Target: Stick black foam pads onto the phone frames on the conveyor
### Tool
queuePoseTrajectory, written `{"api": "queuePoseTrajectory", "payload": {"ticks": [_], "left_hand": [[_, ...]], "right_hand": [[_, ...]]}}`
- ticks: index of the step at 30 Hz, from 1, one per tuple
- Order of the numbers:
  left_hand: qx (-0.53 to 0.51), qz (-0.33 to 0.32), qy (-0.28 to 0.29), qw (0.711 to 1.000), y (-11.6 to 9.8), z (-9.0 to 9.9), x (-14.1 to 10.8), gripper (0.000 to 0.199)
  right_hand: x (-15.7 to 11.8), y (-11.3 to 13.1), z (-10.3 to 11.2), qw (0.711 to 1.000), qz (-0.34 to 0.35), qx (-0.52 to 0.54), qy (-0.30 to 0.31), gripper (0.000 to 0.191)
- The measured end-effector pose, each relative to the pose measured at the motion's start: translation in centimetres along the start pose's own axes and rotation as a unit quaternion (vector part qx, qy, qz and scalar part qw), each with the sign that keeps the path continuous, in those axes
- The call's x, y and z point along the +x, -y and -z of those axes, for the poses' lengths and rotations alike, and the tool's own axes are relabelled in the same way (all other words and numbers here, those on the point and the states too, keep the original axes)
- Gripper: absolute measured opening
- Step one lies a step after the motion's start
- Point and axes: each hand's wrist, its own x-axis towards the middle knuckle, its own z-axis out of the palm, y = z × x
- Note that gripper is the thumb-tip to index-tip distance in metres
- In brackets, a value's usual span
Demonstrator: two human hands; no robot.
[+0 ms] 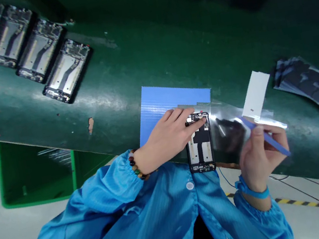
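An opened phone (204,148) with its circuit board and silver inner frame showing lies at the table's front edge, close to my blue smock. My left hand (172,131) reaches over it from the left, one finger stretched across the board at its top end and the others at its left side; their undersides are hidden. Beneath this hand is a blue sheet (173,93). To the right, my right hand (259,153) is closed around a flat blue plastic stick (270,141). Just past its fingers are a white strip (256,94) and clear film (228,122).
Several opened phones (67,72) lie in a slanting row at upper left. Dark sheets in clear film (315,85) are fanned out at right. A green bin (36,174) stands below the table's left front edge. A small tan scrap (90,124) lies on the green tabletop (141,52).
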Motion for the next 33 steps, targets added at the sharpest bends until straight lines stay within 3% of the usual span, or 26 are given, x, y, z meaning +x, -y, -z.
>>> {"api": "queuePoseTrajectory", "payload": {"ticks": [3, 5, 8, 10, 12, 14, 17, 19, 21, 24, 26, 29, 31, 33], "left_hand": [[-0.053, -0.110, 0.025, 0.992, -0.8, -0.3, -2.1, 0.067], [-0.065, -0.169, 0.013, 0.983, -1.5, -0.7, -3.6, 0.057], [-0.066, -0.193, -0.066, 0.977, -2.1, -0.5, -4.8, 0.027], [-0.087, -0.205, -0.119, 0.968, -2.2, 0.2, -4.5, 0.027], [-0.106, -0.215, -0.168, 0.956, -2.2, 1.0, -3.6, 0.034], [-0.113, -0.236, -0.203, 0.943, -2.6, 1.3, -2.3, 0.034], [-0.109, -0.254, -0.217, 0.936, -3.8, 0.8, -0.3, 0.026], [-0.108, -0.239, -0.219, 0.940, -4.6, 0.3, 0.5, 0.028], [-0.106, -0.219, -0.214, 0.946, -5.0, -0.1, 0.9, 0.036], [-0.109, -0.180, -0.203, 0.956, -4.3, -0.3, 0.7, 0.042], [-0.126, -0.152, -0.206, 0.958, -3.2, -0.3, 0.3, 0.036], [-0.158, -0.128, -0.212, 0.956, -1.9, -0.4, -0.3, 0.036], [-0.165, -0.121, -0.207, 0.957, -1.6, -0.4, -0.5, 0.036], [-0.165, -0.115, -0.200, 0.959, -1.5, -0.4, -0.8, 0.036]], "right_hand": [[0.5, -1.1, 1.2, 0.997, 0.041, -0.054, -0.034, 0.031], [0.5, -1.8, 1.7, 0.998, 0.030, -0.059, -0.007, 0.033], [0.1, -1.8, 1.9, 0.998, 0.021, -0.039, 0.032, 0.028], [-0.4, -0.8, 1.9, 0.997, 0.014, -0.030, 0.065, 0.026], [-1.1, 0.7, 1.8, 0.991, -0.028, -0.005, 0.132, 0.021], [-1.9, 2.1, 1.9, 0.972, -0.102, 0.033, 0.209, 0.030], [-2.5, 2.9, 2.5, 0.949, -0.198, 0.054, 0.240, 0.036], [-1.8, 2.2, 4.1, 0.961, -0.205, 0.039, 0.180, 0.036], [0.3, 0.7, 7.2, 0.985, -0.160, 0.007, 0.065, 0.038], [5.6, -2.2, 14.8, 0.986, -0.063, -0.087, -0.128, 0.042], [9.7, -3.9, 20.6, 0.960, -0.075, -0.155, -0.220, 0.042], [14.5, -5.3, 27.4, 0.931, -0.113, -0.193, -0.289, 0.044], [16.4, -5.9, 29.9, 0.919, -0.125, -0.209, -0.310, 0.044], [17.5, -6.4, 30.9, 0.913, -0.119, -0.219, -0.323, 0.047]]}}
